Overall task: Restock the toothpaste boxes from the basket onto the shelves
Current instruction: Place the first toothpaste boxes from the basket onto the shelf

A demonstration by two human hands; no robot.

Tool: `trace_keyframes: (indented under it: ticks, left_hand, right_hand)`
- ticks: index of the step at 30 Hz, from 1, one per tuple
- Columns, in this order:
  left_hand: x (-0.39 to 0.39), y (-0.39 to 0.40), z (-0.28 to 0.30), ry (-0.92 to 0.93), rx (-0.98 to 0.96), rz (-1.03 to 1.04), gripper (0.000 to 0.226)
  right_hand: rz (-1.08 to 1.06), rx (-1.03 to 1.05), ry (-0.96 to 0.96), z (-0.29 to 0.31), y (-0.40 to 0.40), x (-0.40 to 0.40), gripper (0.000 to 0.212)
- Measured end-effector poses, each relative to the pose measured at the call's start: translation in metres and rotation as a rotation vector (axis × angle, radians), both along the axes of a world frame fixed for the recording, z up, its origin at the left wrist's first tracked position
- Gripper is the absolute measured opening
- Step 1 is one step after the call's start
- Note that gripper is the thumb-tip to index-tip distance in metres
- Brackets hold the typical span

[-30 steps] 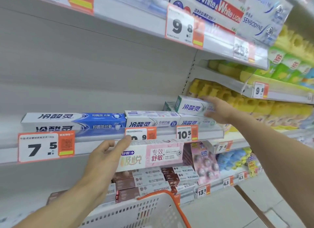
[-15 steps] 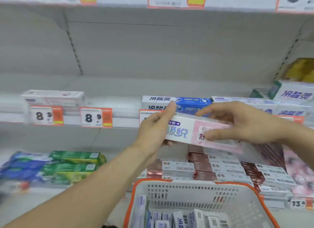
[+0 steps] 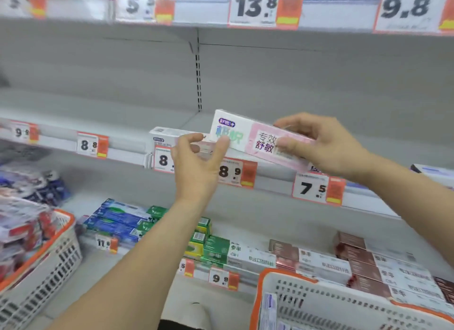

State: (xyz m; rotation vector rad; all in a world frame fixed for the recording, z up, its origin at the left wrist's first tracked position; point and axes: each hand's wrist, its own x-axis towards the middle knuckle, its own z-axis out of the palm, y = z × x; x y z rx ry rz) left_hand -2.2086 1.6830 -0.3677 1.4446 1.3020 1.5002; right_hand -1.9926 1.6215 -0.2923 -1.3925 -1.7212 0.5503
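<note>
A white and pink toothpaste box (image 3: 248,139) is held lengthwise in front of the middle shelf (image 3: 127,152). My right hand (image 3: 326,145) grips its right end with curled fingers. The thumb and forefinger of my left hand (image 3: 196,160) pinch its lower left corner. Just left of it, a similar white box (image 3: 163,132) lies on that shelf. The white basket with an orange rim (image 3: 272,278) sits at the bottom right, a few boxes showing inside.
A second white and orange basket (image 3: 61,243) full of packs stands at the left. Price tags (image 3: 235,172) line the shelf edges. The lower shelf holds blue, green (image 3: 213,250) and brown-and-white (image 3: 363,263) toothpaste boxes. The middle shelf's back is bare.
My right hand left the shelved box on the right and took the pink box's right end. The view swung left, and both hands carried the box leftward beside the white shelved box.
</note>
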Motion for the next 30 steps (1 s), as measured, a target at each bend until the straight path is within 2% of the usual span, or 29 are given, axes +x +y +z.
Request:
trace_keyframes:
  ticks: [3,6,8,11,18,25,30]
  left_hand:
    - [-0.032,0.024,-0.016,0.239,0.104,0.132,0.042]
    - [-0.053,0.048,-0.032,0.348,0.039,0.297,0.059]
    - [-0.064,0.057,-0.04,0.387,-0.021,0.338,0.073]
    - [-0.079,0.066,-0.048,0.415,-0.025,0.291,0.088]
    - [-0.096,0.111,-0.046,0.5,0.101,0.109,0.099]
    - [-0.104,0.11,-0.048,0.553,0.087,0.034,0.095]
    - [-0.104,0.11,-0.048,0.575,0.07,0.024,0.097]
  right_hand:
    - [-0.052,0.099,-0.025,0.003,0.041,-0.029,0.025]
    - [-0.049,0.092,-0.072,0.004,0.087,-0.055,0.023]
    - [-0.041,0.104,-0.156,0.004,0.117,-0.072,0.026]
    - [-0.016,0.086,-0.266,0.003,0.152,-0.099,0.034]
    - [0.046,-0.176,-0.224,-0.028,0.18,-0.113,0.03]
    - [0.046,-0.277,-0.08,-0.026,0.179,-0.098,0.027]
    - [0.039,-0.278,-0.162,-0.033,0.168,-0.099,0.027]
